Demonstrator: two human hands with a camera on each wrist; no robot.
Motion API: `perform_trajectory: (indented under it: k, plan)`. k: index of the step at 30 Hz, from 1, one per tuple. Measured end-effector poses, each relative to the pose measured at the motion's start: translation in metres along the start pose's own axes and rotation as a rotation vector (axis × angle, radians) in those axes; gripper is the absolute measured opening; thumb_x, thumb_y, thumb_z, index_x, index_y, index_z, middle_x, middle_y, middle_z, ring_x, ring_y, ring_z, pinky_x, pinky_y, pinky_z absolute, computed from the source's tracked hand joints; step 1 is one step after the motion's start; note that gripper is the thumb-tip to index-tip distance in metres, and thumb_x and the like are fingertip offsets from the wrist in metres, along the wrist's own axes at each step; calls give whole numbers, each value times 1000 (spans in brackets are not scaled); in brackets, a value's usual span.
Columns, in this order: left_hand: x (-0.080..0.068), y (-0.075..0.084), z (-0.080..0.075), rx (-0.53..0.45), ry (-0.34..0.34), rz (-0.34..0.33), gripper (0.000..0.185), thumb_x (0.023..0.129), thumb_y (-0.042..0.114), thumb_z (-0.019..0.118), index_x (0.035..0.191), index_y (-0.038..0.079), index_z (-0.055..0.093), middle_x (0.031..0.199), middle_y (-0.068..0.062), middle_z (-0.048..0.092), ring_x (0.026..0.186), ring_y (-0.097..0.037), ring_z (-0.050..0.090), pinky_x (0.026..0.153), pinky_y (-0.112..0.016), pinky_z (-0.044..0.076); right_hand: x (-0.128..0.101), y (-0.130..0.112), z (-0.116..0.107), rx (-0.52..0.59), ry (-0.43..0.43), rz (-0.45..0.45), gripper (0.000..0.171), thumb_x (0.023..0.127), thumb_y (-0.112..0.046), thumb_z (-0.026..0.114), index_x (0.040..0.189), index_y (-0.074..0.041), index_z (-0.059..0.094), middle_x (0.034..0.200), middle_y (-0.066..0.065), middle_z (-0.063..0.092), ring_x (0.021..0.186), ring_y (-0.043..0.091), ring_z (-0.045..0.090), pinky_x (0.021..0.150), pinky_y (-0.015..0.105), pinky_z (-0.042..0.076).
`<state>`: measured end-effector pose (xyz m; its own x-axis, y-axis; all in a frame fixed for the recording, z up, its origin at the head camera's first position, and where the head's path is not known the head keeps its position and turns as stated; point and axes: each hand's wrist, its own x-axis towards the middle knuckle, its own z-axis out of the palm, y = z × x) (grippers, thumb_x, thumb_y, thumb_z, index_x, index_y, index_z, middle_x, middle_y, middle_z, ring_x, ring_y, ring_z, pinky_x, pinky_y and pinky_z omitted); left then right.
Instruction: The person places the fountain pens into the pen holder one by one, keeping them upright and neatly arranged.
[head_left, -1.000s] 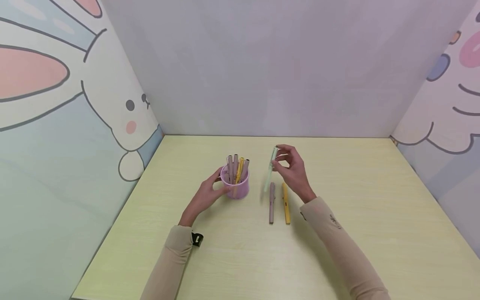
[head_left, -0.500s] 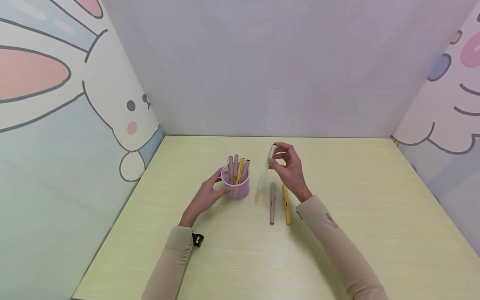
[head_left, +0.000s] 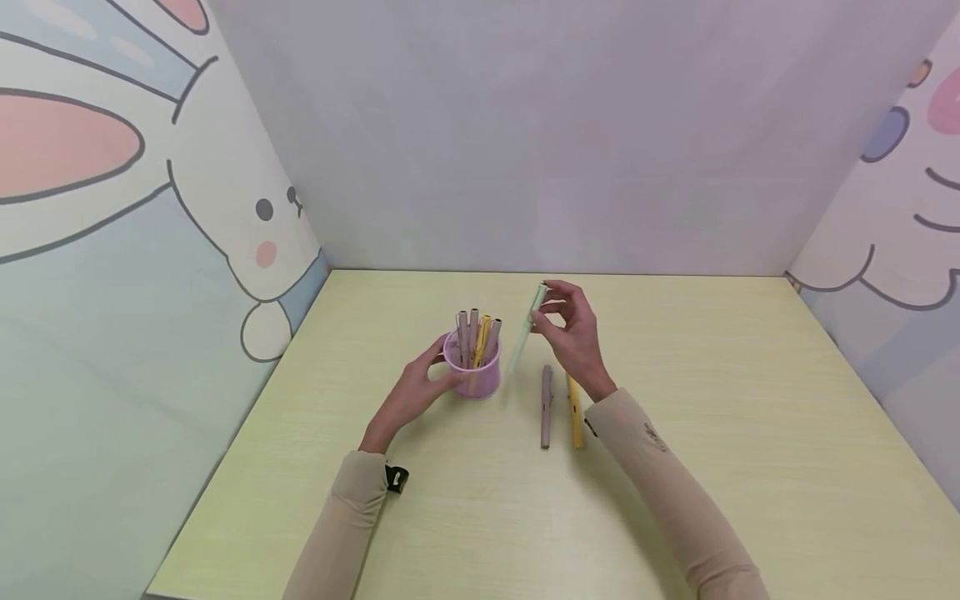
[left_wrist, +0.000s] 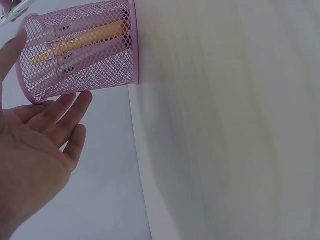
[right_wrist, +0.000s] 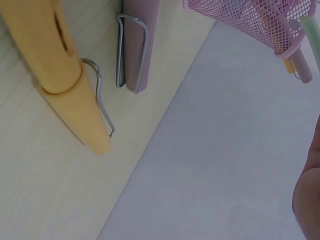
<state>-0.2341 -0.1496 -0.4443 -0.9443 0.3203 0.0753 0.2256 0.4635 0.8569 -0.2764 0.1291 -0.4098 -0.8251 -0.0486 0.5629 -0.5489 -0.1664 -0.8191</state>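
Note:
My left hand [head_left: 411,392] holds a pink mesh pen cup [head_left: 482,387] upright on the table, thumb on the near side and fingers on the left. Several pens, mauve-grey ones and a yellow one [head_left: 482,337], stand in the cup. Just right of it, my right hand [head_left: 576,335] pinches a light green pen [head_left: 522,337] near its upper end. The pen is tilted, its lower end towards the cup but apart from it. In the left wrist view, the left hand [left_wrist: 37,150] spreads its fingers along the mesh.
A mauve-grey pen [head_left: 546,410] and a yellow pen [head_left: 576,417] lie side by side on the pale wooden table [head_left: 465,508], below the right hand. A grey wall [head_left: 555,167] rises behind the table; cartoon-printed panels [head_left: 247,175] stand at both sides.
My right hand has moved left and slightly away from me with the green pen, bringing it nearer the cup and tilting it more. The left hand and cup stay put.

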Motion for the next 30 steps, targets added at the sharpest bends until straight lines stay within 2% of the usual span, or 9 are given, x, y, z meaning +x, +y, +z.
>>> perform_trajectory:
  k: [11, 20, 26, 30]
  plan:
    - [1, -1, 1, -10, 1, 0, 75, 100, 33, 71, 163, 18, 33, 152, -13, 52, 139, -36, 48, 112, -63, 36, 4, -2, 7, 6, 54, -20, 49, 92, 20, 60, 138, 13, 45, 113, 6, 58, 94, 18, 64, 72, 34, 62]
    - [1, 1, 1, -7, 2, 12, 76, 99, 33, 71, 163, 16, 33, 150, -15, 54, 139, -37, 48, 111, -63, 36, 4, -1, 17, 39, 82, -31, 47, 93, 22, 58, 137, 13, 44, 113, 10, 56, 95, 14, 62, 75, 34, 62]
    - [1, 1, 2, -3, 4, 5, 75, 99, 33, 71, 163, 16, 34, 150, -15, 54, 139, -36, 48, 112, -63, 35, 2, 0, 23, 42, 80, 13, 48, 93, 21, 60, 137, 13, 43, 113, 9, 55, 97, 15, 61, 76, 35, 62]
    - [2, -1, 1, -5, 1, -1, 76, 99, 32, 71, 163, 16, 33, 150, -16, 54, 140, -37, 47, 112, -64, 35, -1, 0, 26, 21, 43, 62, 47, 94, 21, 60, 137, 14, 42, 112, 13, 54, 96, 17, 61, 75, 35, 62]
